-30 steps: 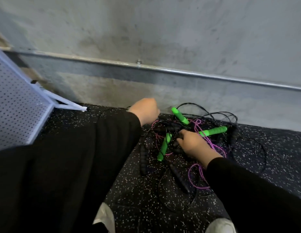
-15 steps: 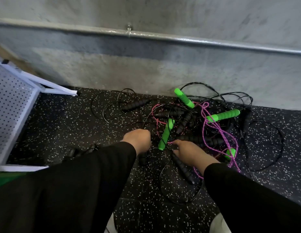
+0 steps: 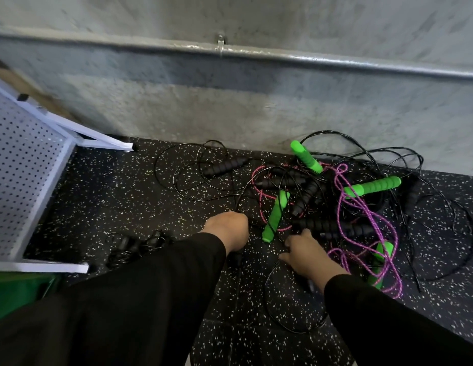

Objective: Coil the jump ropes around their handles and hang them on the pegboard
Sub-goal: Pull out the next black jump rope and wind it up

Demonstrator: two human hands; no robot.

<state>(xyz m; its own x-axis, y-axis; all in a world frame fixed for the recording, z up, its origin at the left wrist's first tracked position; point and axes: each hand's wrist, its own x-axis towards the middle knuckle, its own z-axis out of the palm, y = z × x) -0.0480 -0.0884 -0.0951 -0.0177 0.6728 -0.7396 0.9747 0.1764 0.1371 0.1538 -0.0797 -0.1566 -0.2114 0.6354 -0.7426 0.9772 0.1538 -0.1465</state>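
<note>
A tangle of jump ropes [image 3: 322, 202] lies on the speckled black floor by the wall, with green handles [image 3: 276, 215], black foam handles [image 3: 226, 166], thin black cords and a purple cord [image 3: 362, 215]. My left hand [image 3: 227, 231] is curled at the pile's near left edge, gripping a black handle whose end [image 3: 236, 257] shows beneath it. A black cord rises from this hand. My right hand [image 3: 306, 253] lies on another black handle [image 3: 310, 285], fingers wrapped over it. The white pegboard [image 3: 24, 167] leans at the left.
A coiled black rope [image 3: 135, 244] lies on the floor beside the pegboard's white frame [image 3: 42, 266]. Something green [image 3: 19, 289] sits at the lower left. A metal pipe [image 3: 283, 52] runs along the concrete wall behind the pile.
Both hands have drawn back from the middle of the pile to its near edge, settling on black handles. The view has tipped down and closer to the floor.
</note>
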